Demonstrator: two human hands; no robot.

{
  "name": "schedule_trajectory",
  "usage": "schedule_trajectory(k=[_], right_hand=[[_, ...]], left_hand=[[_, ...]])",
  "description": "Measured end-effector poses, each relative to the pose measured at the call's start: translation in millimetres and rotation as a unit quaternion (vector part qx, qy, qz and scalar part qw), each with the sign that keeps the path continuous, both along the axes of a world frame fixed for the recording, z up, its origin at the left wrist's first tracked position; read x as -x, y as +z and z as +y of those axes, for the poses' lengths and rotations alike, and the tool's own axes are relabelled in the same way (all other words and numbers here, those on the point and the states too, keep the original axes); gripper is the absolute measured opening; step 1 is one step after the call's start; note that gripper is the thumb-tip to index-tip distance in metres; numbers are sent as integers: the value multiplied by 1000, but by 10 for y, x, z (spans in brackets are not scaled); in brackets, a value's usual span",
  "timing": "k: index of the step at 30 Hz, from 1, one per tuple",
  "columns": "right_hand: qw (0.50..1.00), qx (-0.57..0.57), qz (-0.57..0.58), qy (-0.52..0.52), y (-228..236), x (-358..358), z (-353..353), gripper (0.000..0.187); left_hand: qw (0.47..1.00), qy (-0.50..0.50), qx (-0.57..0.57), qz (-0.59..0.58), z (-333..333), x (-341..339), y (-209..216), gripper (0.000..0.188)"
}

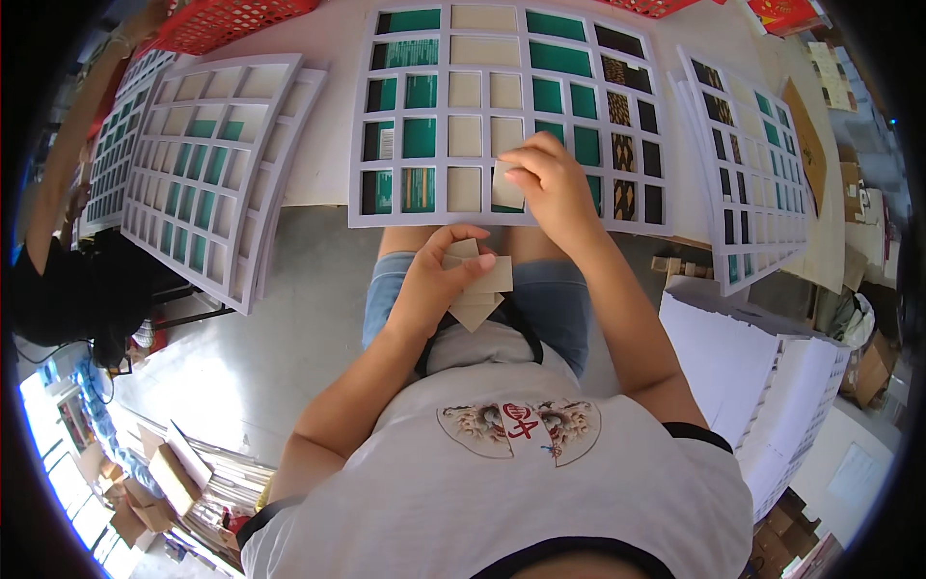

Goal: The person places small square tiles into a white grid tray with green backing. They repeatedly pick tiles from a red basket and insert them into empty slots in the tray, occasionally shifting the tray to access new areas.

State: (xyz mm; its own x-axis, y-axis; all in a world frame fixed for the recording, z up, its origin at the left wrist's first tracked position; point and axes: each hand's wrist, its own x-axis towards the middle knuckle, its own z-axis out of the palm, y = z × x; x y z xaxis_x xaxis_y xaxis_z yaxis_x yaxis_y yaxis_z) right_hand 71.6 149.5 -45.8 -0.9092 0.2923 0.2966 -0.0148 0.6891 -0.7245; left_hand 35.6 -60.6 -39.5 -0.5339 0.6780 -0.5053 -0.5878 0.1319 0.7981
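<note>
Pinching card [506,185], right hand [552,183] over frame [485,113]; left hand [436,278] gripping cards [495,278].

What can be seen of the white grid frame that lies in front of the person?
The white frame lies flat at the table's near edge. It looks smooth, perhaps plastic. Bars divide it into rectangular openings: wide ones in the two far rows, narrower ones in the three nearer rows. Left to right they show green with dark, beige, green, then dark with brown patterns. The right hand holds a beige piece at a nearest-row opening; contact with the frame is unclear.
</note>
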Motion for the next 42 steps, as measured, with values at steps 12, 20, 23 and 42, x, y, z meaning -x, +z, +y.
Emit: schedule_trajectory(k=[12, 20, 23, 42], right_hand=[[993, -63, 61, 80, 146, -255, -16, 38], [903, 421, -61, -69, 437, -572, -300, 21], [974, 202, 1, -102, 328, -466, 202, 17], [993, -112, 6, -38, 289, -842, -225, 27]], left_hand=[[988, 63, -69, -120, 31, 82, 125, 33], [990, 51, -91, -96, 82, -39, 90, 38], [992, -3, -75, -102, 59, -18, 88, 38], [997, 34, -66, -29, 296, -32, -27, 34]])
